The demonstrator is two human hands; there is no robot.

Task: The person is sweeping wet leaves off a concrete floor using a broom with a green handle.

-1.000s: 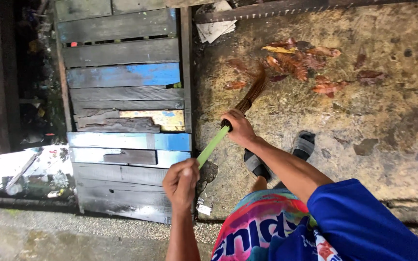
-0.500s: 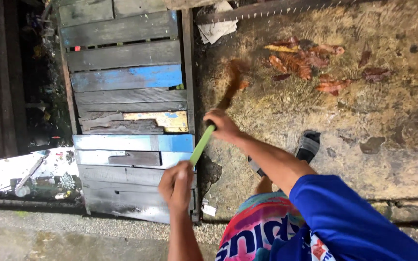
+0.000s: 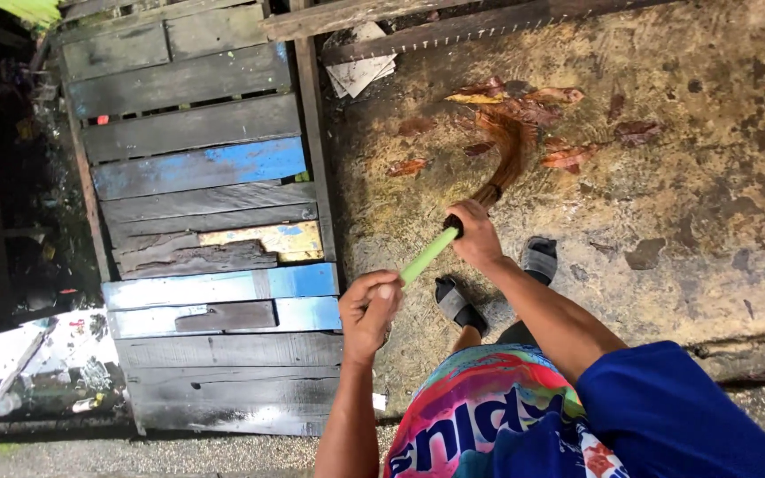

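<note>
- The stained concrete ground is seen filling the right half of the view; its far edge is cut off by the frame.
- A platform of weathered wooden planks is laid on the left, some boards grey, some painted blue, one patched in yellow; its lower edge is lost in shadow.
- The dark strip left of the planks is too dim for its litter to be made out.
- The person's body is cut off at the bottom edge; only a blue sleeve and a multicoloured printed shirt are shown.
- A broom is held slanted over the concrete, its brown bristles pressed among fallen leaves, its handle green.
- The right hand is clenched around the broom where handle meets bristles; the joint is hidden by the fingers.
- The left hand is clenched around the top end of the green handle, which is hidden inside the fist.
- Two dark sandals are seen beneath the arms, partly covered by them.
- A crumpled pale sheet is wedged by a beam at the top; whether it bears print cannot be told.
</note>
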